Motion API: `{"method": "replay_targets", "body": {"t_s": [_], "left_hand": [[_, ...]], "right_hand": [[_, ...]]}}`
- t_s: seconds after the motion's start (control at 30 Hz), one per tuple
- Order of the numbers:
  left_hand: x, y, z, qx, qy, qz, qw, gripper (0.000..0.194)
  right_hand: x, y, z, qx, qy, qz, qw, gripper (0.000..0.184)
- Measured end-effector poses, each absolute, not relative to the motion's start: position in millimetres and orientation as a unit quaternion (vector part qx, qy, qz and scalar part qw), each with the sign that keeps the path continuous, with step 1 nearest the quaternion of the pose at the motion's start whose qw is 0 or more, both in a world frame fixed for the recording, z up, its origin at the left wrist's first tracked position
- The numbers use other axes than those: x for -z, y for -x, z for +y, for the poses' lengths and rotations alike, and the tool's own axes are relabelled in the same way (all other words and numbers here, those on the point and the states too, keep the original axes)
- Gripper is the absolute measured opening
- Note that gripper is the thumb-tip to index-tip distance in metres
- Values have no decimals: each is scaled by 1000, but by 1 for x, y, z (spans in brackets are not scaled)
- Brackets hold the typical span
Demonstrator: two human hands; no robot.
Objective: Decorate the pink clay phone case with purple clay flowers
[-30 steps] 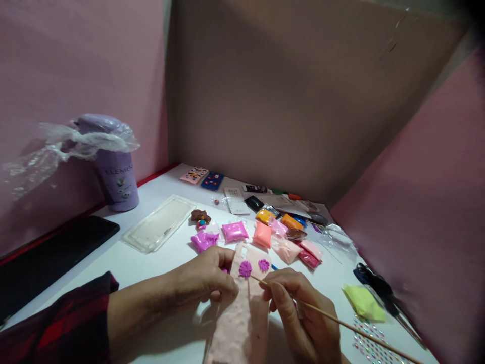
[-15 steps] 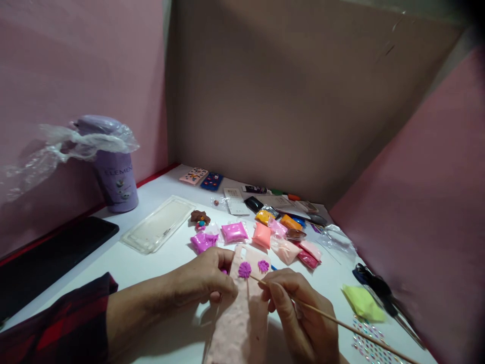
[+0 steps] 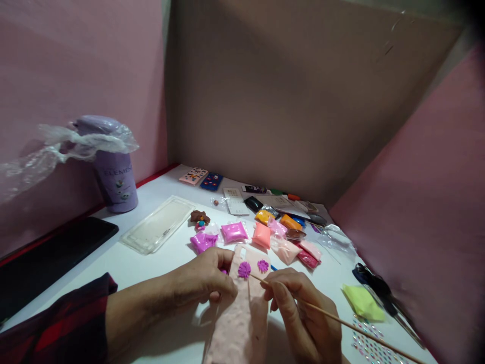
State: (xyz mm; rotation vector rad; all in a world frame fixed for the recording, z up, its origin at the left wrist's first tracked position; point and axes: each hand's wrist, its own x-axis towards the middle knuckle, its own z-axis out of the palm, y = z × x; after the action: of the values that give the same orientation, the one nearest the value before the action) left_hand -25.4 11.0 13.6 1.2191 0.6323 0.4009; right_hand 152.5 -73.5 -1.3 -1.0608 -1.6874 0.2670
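Note:
A phone case [image 3: 237, 326] covered in pale pink clay lies in front of me, its camera cutout at the far end. Two purple clay flowers sit on it: a fuller flower [image 3: 244, 270] on the left and a smaller flower [image 3: 262, 266] on the right. My left hand [image 3: 208, 275] grips the case by its left edge, thumb on top. Pinched in my right hand [image 3: 303, 308] is a thin wooden stick [image 3: 341, 322]. Its tip is at the lower right edge of the fuller flower; whether it touches is too fine to tell.
Clay packets [image 3: 262, 235] in several colours lie beyond the case. A clear phone case [image 3: 159, 225], a black phone [image 3: 60, 247] and a purple tumbler [image 3: 115, 172] stand to the left. At right are scissors [image 3: 390, 303], a yellow packet [image 3: 362, 302] and stick-on gems [image 3: 373, 341].
My right hand has shifted very slightly to the right with the stick, whose tip stays by the fuller flower. My left hand and the case look almost unchanged.

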Motion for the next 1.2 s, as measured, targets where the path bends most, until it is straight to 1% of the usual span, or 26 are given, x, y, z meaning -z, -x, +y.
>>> {"method": "replay_targets", "body": {"t_s": [0.3,0.63,1.2], "left_hand": [[-15,25,11,-182,-563,292,751,21],[-16,25,11,-176,-564,292,752,21],[-12,26,11,-183,-559,280,759,22]], "right_hand": [[5,-151,-75,-129,448,-699,542,14],[2,-153,-73,-105,429,-721,533,14],[4,-152,-71,-119,436,-713,537,15]]}}
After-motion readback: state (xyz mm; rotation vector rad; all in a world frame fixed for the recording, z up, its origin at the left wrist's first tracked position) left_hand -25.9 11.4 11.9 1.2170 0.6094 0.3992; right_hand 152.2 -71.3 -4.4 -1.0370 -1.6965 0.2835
